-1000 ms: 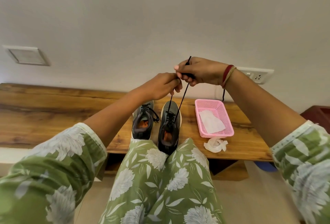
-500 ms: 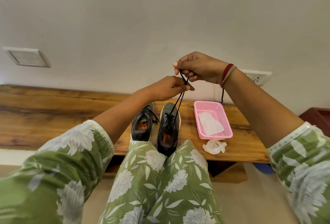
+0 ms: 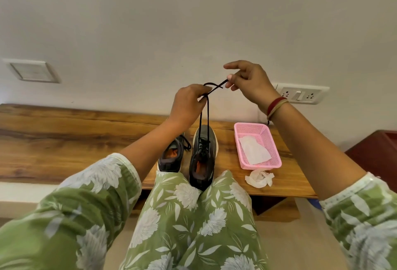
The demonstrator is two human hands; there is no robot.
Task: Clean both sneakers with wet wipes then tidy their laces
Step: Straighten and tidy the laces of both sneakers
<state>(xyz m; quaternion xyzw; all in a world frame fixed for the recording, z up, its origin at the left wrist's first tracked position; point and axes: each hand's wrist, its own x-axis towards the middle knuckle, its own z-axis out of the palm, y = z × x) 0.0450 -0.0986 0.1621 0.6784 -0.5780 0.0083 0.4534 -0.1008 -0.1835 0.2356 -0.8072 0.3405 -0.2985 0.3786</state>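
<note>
Two dark sneakers stand side by side on the wooden bench (image 3: 64, 136), heels toward me. The right sneaker (image 3: 202, 158) has its black laces (image 3: 206, 117) pulled straight up and crossed into a small loop above it. My left hand (image 3: 188, 106) pinches the laces at the crossing. My right hand (image 3: 249, 82) pinches the free lace end to the right of that loop, index finger stretched out. The left sneaker (image 3: 171, 155) stands partly behind my left forearm, its laces lying loose.
A pink mesh basket (image 3: 272, 140) holding a flat white wipe (image 3: 253, 151) stands to the right of the shoes. A crumpled used wipe (image 3: 260, 178) lies at the bench's front edge. A wall socket (image 3: 300, 95) and a wall plate (image 3: 32, 71) sit on the white wall.
My right hand has moved right and drawn the lace end through, so the laces now form a crossed loop. My left hand stays at the crossing.
</note>
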